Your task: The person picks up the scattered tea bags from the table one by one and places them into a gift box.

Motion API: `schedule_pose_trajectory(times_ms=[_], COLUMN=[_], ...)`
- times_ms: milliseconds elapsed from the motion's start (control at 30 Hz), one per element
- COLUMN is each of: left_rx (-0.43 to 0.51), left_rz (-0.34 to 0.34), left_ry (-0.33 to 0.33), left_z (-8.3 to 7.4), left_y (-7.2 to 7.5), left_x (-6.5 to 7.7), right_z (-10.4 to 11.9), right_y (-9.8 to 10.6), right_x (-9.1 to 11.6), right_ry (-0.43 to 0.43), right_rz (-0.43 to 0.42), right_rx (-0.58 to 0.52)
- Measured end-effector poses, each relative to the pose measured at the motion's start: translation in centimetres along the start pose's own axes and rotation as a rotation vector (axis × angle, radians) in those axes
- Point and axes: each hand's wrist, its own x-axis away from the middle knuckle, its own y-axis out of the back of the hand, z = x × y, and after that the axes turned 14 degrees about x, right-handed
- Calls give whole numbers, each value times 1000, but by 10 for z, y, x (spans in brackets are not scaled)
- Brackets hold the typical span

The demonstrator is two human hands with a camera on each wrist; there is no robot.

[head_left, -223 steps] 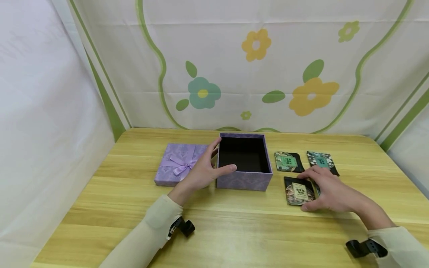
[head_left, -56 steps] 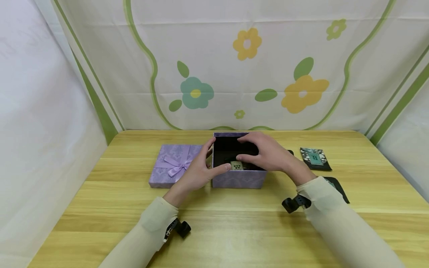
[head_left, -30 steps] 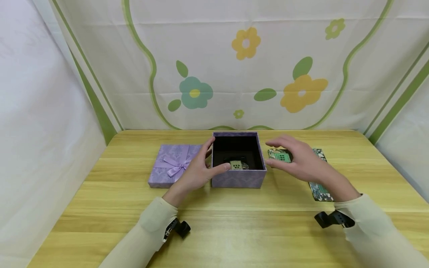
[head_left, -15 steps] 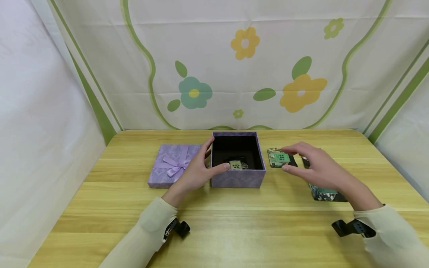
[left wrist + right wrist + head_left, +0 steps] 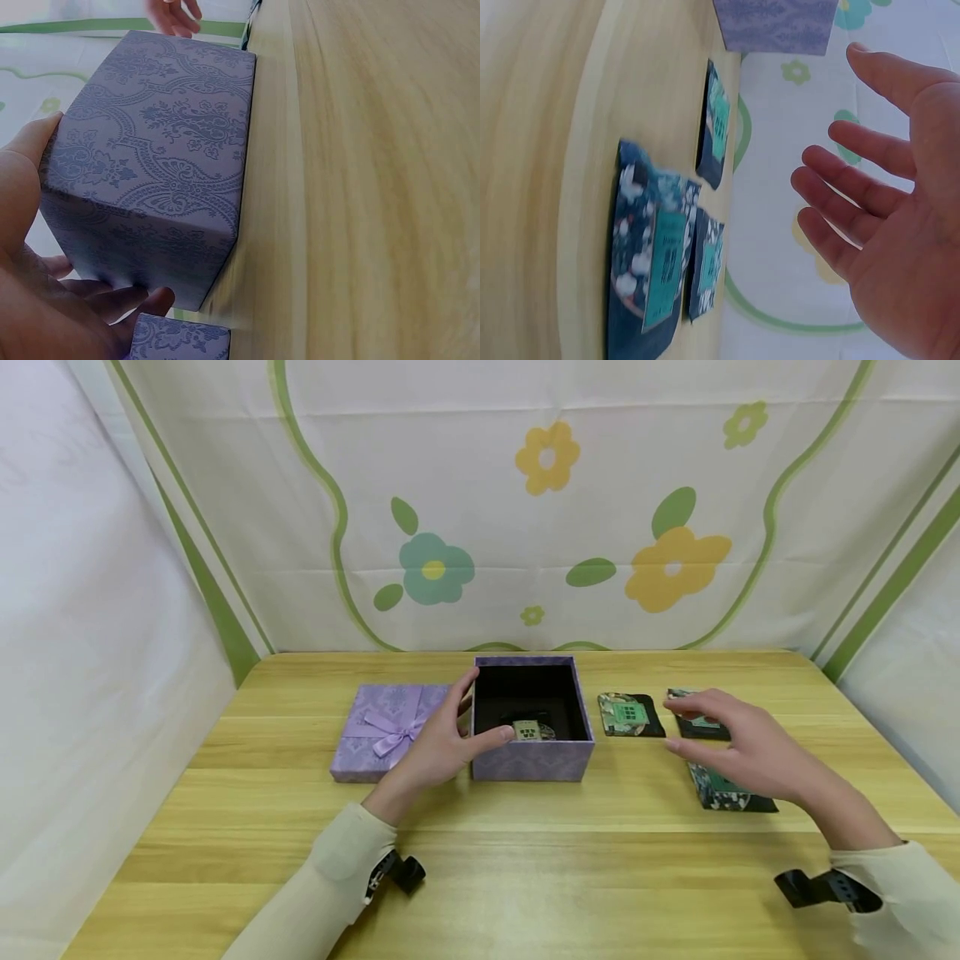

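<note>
An open purple patterned gift box (image 5: 532, 763) with a black inside stands at the middle of the table. My left hand (image 5: 448, 747) holds its left side, fingers along the wall and thumb at the front rim. Inside lies a small packet with a cream label (image 5: 527, 731). To the right are a green-labelled packet (image 5: 628, 716), a packet behind my right hand (image 5: 753, 756), partly hidden, and a nearer floral packet (image 5: 649, 255). The right hand hovers above these last two, its fingers apart and holding nothing.
Left of the box lies its purple lid (image 5: 382, 731) with a ribbon bow (image 5: 397, 732), close to my left fingers. A flower-printed white curtain (image 5: 450, 460) hangs behind the wooden table (image 5: 480, 877).
The cream-labelled packet, earlier on the table under my right hand, is now in the box. My right hand has left the box and moved rightward over the packets. The left hand stays put.
</note>
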Motion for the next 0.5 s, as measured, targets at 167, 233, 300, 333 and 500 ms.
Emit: schedule_pose_trajectory(times_ms=[167,233,300,333,500], left_rx=[5,3,1,0,-1], left_rz=[-2,-1,-2,-1,1], left_ry=[3,3,2,1,-1], left_z=[0,0,0,0,1], left_y=[0,0,0,0,0], left_x=[0,0,0,0,-1], right_z=[-9,-13,-18,-20,-32], right_y=[1,1,1,0,0], right_x=[7,11,15,17,25], right_ry=[-33,-39,-46,-49,-69], right_rz=[16,21,20,19,16], right_rx=[9,9,4,1,-6])
